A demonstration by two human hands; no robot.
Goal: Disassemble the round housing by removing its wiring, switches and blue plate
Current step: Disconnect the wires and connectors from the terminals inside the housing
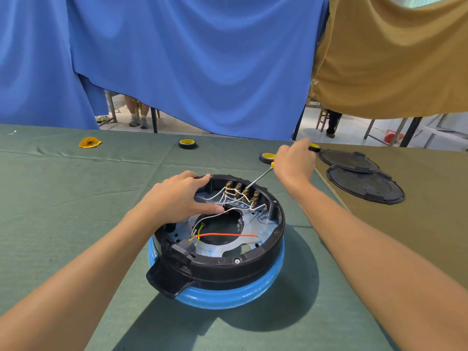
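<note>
We face a blue curtain (190, 59) hanging along the far edge of the bench (30, 138), with a tan cloth (392, 59) draped beside it over the far right corner. A green cover (63, 178) lies over most of the bench, and a brown cover (417, 236) runs along its right edge. Under the hems we see a pale floor (354, 131), brightly lit, a dark metal leg (153, 120), a wooden chair (321, 120), one person's legs in sneakers (135, 117) and dark trousers (332, 121) by the chair.
</note>
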